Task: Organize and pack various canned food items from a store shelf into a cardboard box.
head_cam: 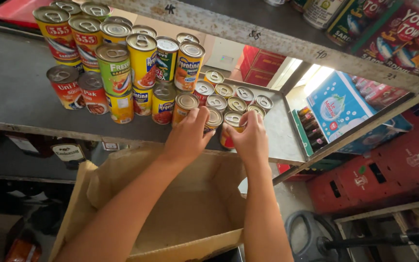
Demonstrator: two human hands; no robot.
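My left hand [187,137] wraps around a small tin can [214,118] with a pull-tab lid at the front edge of a grey metal shelf [15,87]. Beside it, my right hand [250,140] grips a red and yellow tin can [231,127] standing on the same edge. Behind both hands stand several more small tins [229,97] in rows. Taller stacked cans [122,58] with red, yellow and green labels fill the shelf's left part. An open cardboard box [180,208] sits below my forearms, and its visible inside looks bare.
An upper shelf [267,34] holds more cans [398,34] at top right. Red crates [389,170] stand at the right, a blue and white carton [338,104] behind them. A dark hose [311,237] lies on the floor at bottom right. A red tray [18,10] sits top left.
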